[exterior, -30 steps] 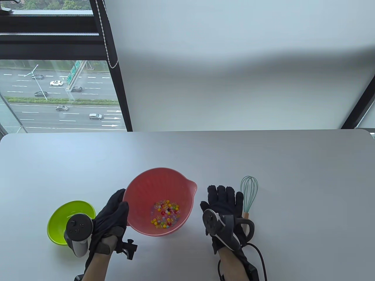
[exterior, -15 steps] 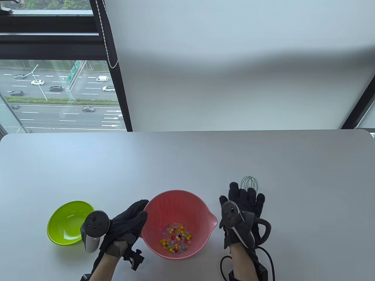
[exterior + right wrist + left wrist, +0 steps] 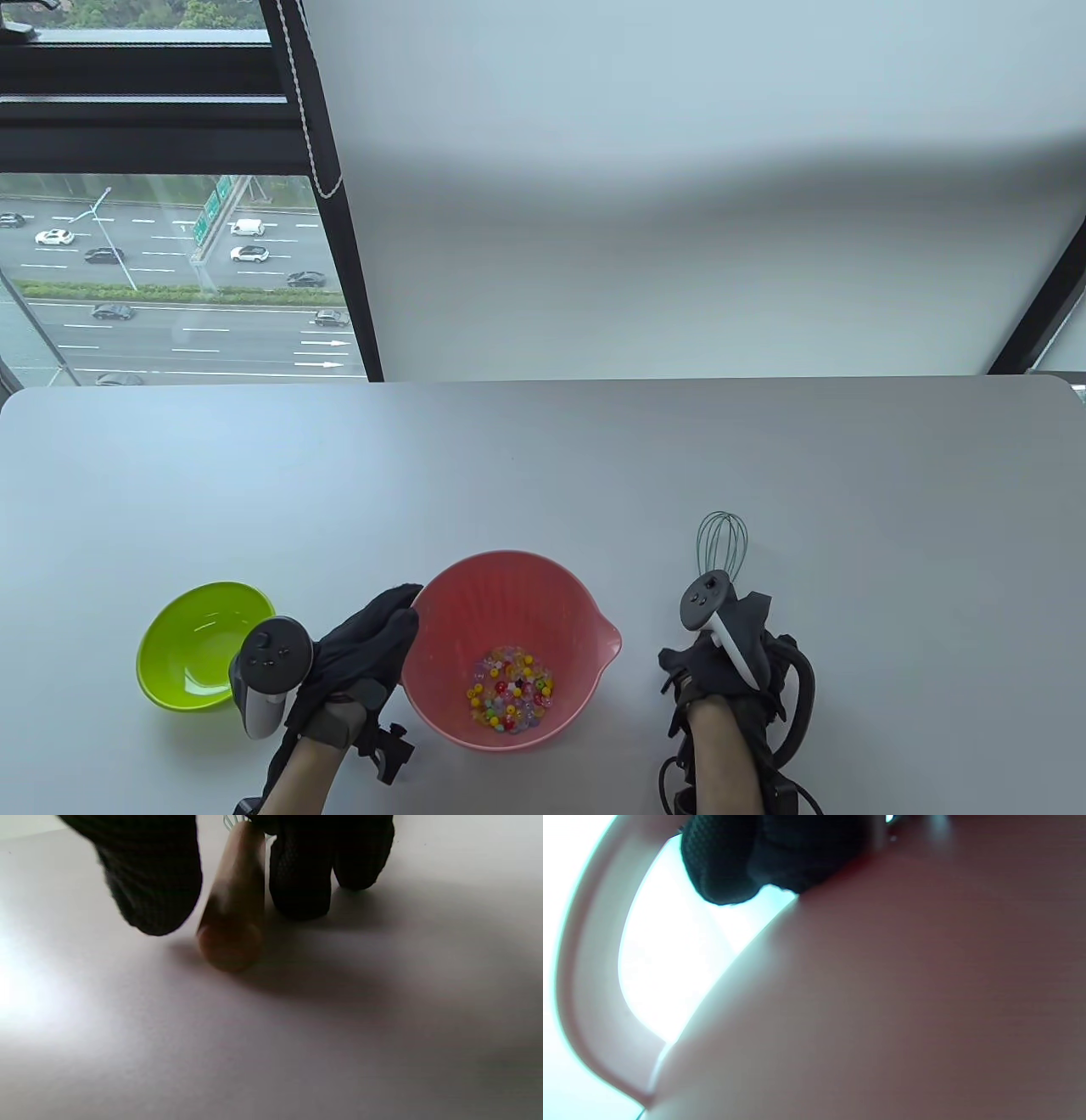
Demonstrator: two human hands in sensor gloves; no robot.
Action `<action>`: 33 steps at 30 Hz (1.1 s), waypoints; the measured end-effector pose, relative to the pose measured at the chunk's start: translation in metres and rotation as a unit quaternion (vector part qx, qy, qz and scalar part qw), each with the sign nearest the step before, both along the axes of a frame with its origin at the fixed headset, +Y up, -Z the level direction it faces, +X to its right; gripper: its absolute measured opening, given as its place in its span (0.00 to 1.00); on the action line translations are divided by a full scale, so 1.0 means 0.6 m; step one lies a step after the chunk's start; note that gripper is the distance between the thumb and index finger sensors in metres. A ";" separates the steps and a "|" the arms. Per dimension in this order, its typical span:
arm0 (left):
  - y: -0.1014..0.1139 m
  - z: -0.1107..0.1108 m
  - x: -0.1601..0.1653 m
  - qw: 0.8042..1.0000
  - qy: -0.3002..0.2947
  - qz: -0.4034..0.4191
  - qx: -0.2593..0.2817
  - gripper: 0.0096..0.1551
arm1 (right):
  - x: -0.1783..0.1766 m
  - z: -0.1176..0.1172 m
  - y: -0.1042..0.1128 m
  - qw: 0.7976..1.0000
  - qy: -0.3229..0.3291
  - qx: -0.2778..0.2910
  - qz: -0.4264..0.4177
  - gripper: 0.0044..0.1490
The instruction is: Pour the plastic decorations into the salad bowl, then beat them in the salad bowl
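Both hands busy: right hand [image 3: 725,671] now curled at whisk [image 3: 721,543] handle, grip unconfirmed; left hand [image 3: 365,649] flat vs salad bowl [image 3: 441,603]. Beating next.

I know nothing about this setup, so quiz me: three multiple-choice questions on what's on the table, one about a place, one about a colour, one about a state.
1. Where are the beads?
A. in the pink bowl
B. in the green bowl
C. loose on the table

2. What colour are the whisk wires?
A. red
B. teal
C. black

3. How is the whisk lying?
A. upright in the bowl
B. raised in the air
C. flat on the table

Answers:
1 A, they pile at its bottom.
2 B, the wire loops look teal.
3 C, the right wrist view shows its handle resting on the tabletop, the right hand around it.
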State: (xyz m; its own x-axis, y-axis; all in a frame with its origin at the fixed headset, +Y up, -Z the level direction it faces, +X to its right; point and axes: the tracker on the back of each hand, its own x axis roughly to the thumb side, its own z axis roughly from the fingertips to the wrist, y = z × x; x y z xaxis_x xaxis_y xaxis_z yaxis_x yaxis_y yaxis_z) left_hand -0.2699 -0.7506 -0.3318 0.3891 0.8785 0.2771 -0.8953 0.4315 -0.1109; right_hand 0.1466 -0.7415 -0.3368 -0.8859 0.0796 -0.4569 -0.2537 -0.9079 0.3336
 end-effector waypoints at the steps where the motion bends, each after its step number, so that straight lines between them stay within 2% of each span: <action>1: 0.001 0.001 0.000 1.000 -0.001 -0.002 0.000 0.36 | 0.000 -0.002 -0.001 1.000 0.007 -0.001 0.000 0.65; 4: 0.001 0.001 0.001 1.000 0.000 -0.005 0.004 0.36 | 0.004 -0.003 -0.003 1.000 0.008 0.003 -0.015 0.62; 7: 0.001 0.001 0.001 1.000 0.000 -0.003 0.004 0.36 | 0.012 -0.005 -0.005 0.997 0.005 0.052 -0.055 0.57; 10: 0.001 0.003 0.001 1.000 0.002 -0.004 0.006 0.36 | 0.018 0.005 0.005 0.977 -0.029 0.192 -0.091 0.48; 11: 0.001 0.003 0.001 1.000 0.003 -0.004 0.007 0.36 | 0.020 0.009 0.009 0.963 -0.025 0.250 -0.103 0.45; 13: 0.001 0.002 0.002 1.000 0.003 -0.002 0.007 0.36 | 0.026 0.016 0.015 0.932 -0.016 0.328 -0.155 0.40; 16: 0.001 0.003 0.002 1.000 0.004 -0.002 0.007 0.36 | 0.027 0.024 0.022 0.895 -0.015 0.379 -0.235 0.38; 17: 0.001 0.003 0.002 1.000 0.004 -0.002 0.007 0.36 | 0.027 0.027 0.027 0.862 -0.001 0.412 -0.295 0.36; 21: 0.001 0.003 0.002 1.000 0.005 -0.001 0.008 0.36 | 0.021 0.032 0.037 0.784 0.024 0.463 -0.412 0.31; 24: 0.001 0.004 0.002 1.000 0.006 -0.002 0.009 0.36 | 0.016 0.036 0.047 0.756 0.042 0.463 -0.461 0.28; 28: 0.000 0.004 0.003 1.000 0.006 -0.001 0.009 0.36 | 0.000 0.042 0.062 0.748 0.076 0.482 -0.451 0.27; 33: 0.000 0.004 0.003 1.000 0.007 0.000 0.009 0.36 | -0.044 0.060 0.088 0.765 0.131 0.517 -0.361 0.29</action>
State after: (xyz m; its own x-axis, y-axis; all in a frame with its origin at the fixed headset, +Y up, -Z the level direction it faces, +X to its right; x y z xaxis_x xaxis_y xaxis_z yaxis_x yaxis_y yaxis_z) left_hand -0.2683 -0.7505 -0.3294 0.3925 0.8735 0.2880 -0.8971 0.4327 -0.0899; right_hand 0.1205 -0.6887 -0.3009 -0.4903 0.7902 0.3678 -0.8614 -0.3749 -0.3428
